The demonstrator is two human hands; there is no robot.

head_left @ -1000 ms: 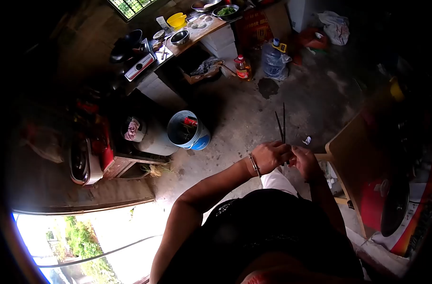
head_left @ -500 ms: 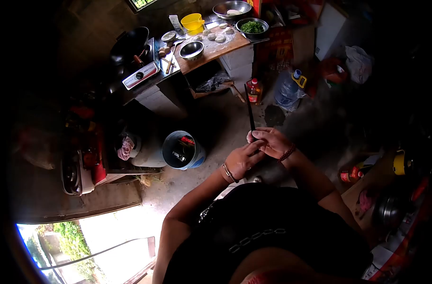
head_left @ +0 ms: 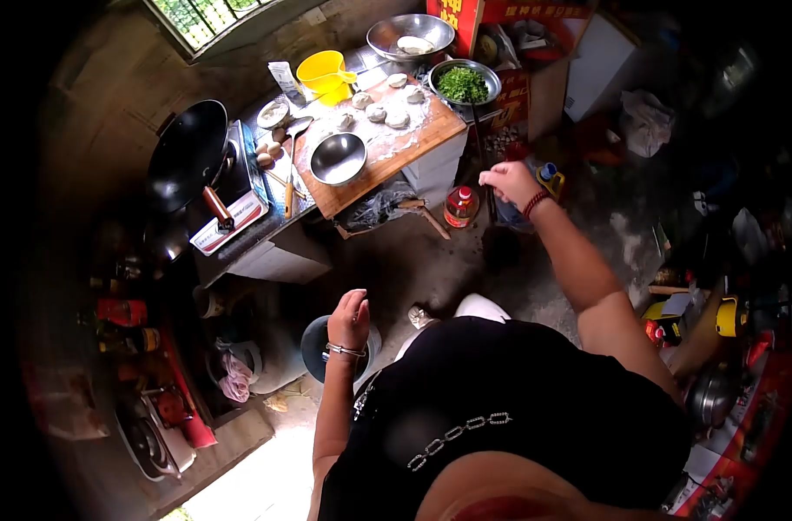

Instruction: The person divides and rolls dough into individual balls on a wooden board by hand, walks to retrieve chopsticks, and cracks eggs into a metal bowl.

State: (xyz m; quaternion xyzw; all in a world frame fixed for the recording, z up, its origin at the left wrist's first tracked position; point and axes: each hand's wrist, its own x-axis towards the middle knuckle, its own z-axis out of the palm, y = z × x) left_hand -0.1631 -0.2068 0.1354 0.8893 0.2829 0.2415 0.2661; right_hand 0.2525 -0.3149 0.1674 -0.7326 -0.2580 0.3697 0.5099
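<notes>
My right hand (head_left: 511,185) is closed around dark chopsticks (head_left: 480,143), held out ahead of me. Their upper end reaches, in view, to the near rim of a steel bowl (head_left: 495,89) of chopped greens (head_left: 462,84). My left hand (head_left: 350,323) is raised on the left with nothing in it, fingers loosely bent, in front of a bucket (head_left: 314,347) on the floor. Pieces of dough (head_left: 397,117) lie on a floured wooden board (head_left: 418,149), beside an empty-looking steel bowl (head_left: 338,159).
A black wok (head_left: 188,152) sits on a stove at the left, near a spatula (head_left: 289,187). Behind the board are a yellow dipper (head_left: 323,73) and a large steel basin (head_left: 396,54). An oil bottle (head_left: 459,208) stands on the floor below the counter.
My hands have come apart: the right moved up and forward with the chopsticks, the left swung out to the left. The view has shifted nearer the counter.
</notes>
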